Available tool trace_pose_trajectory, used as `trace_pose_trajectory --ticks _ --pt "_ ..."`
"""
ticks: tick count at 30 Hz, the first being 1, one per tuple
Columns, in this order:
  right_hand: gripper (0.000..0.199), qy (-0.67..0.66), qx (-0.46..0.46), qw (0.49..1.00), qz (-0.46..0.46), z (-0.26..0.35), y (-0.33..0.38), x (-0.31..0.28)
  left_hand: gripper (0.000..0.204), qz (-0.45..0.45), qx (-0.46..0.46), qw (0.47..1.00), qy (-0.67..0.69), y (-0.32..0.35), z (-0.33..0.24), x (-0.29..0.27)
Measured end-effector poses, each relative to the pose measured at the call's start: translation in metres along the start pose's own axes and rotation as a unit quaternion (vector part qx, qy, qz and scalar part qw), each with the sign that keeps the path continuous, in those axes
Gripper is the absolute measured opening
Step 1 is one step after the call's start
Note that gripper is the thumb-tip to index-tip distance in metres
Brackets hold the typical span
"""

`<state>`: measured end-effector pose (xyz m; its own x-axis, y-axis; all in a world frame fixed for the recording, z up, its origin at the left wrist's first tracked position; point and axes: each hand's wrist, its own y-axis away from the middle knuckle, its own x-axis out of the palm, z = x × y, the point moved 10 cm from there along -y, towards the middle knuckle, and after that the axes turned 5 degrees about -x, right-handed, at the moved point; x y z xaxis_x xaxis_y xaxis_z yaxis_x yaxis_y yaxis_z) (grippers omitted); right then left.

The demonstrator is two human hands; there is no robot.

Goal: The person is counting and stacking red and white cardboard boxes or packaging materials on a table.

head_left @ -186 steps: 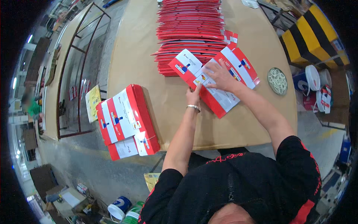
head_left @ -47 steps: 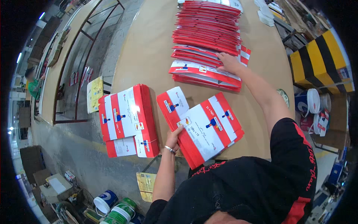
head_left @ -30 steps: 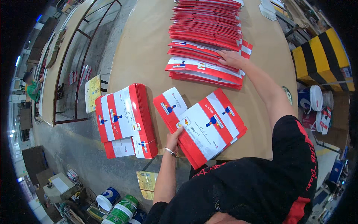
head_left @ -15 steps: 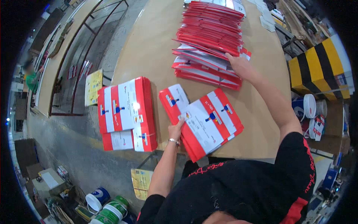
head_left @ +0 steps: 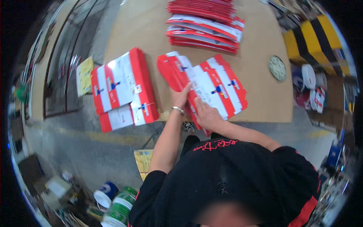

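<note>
A thick bundle of flat red-and-white cartons (head_left: 215, 85) lies slanted at the table's near edge. Its layered red side faces left. My left hand (head_left: 180, 96), a silver bracelet at its wrist, grips that side, thumb on top and the other fingers mostly hidden. Close beside it, my right hand (head_left: 208, 115) rests on the cartons' near part with fingers stretched out; its thumb is hard to make out. To the left stands a neat pile of matching cartons (head_left: 141, 85). Beyond the bundle is a tall, uneven stack of more cartons (head_left: 202, 36).
The brown tabletop (head_left: 264, 102) carries a pale green round object (head_left: 277, 68) at its right. Off the right edge are a yellow-and-black striped block (head_left: 315, 43) and white buckets (head_left: 308, 76). Paint buckets (head_left: 123, 206) stand on the floor at lower left.
My right hand has left the far stack and come back to the bundle, close to my left hand. The bundle now shows a thicker red side. The view has shifted.
</note>
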<state>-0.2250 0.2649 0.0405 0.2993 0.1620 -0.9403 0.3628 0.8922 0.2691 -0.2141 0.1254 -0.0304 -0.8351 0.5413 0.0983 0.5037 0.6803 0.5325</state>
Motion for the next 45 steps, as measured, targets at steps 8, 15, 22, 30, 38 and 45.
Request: trace_pose_trajectory --ticks 8,15,22,30,38,45 --pt "0.033 -0.365 0.149 0.909 -0.137 -0.200 0.021 -0.028 0.054 -0.005 0.052 0.998 0.022 -0.021 0.028 -0.036" --pt "0.024 -0.088 0.392 0.857 -0.321 -0.485 0.103 -0.059 0.052 0.009 0.013 1.000 0.017 -0.015 0.028 -0.039" --pt "0.018 -0.062 0.364 0.898 -0.240 -0.529 0.090 -0.042 0.054 -0.016 0.032 0.999 -0.019 -0.016 0.023 -0.051" --pt "0.018 -0.118 0.374 0.866 -0.311 -0.547 0.105 -0.058 0.051 -0.033 0.016 0.998 -0.045 0.000 0.016 -0.043" --pt "0.024 -0.739 0.242 0.525 -0.347 -0.533 0.076 -0.038 0.046 -0.052 0.074 0.996 0.005 0.035 -0.019 -0.053" --pt "0.046 -0.845 0.028 0.416 -0.334 -0.415 0.073 -0.162 0.045 0.039 0.213 0.975 -0.059 0.085 -0.135 0.005"
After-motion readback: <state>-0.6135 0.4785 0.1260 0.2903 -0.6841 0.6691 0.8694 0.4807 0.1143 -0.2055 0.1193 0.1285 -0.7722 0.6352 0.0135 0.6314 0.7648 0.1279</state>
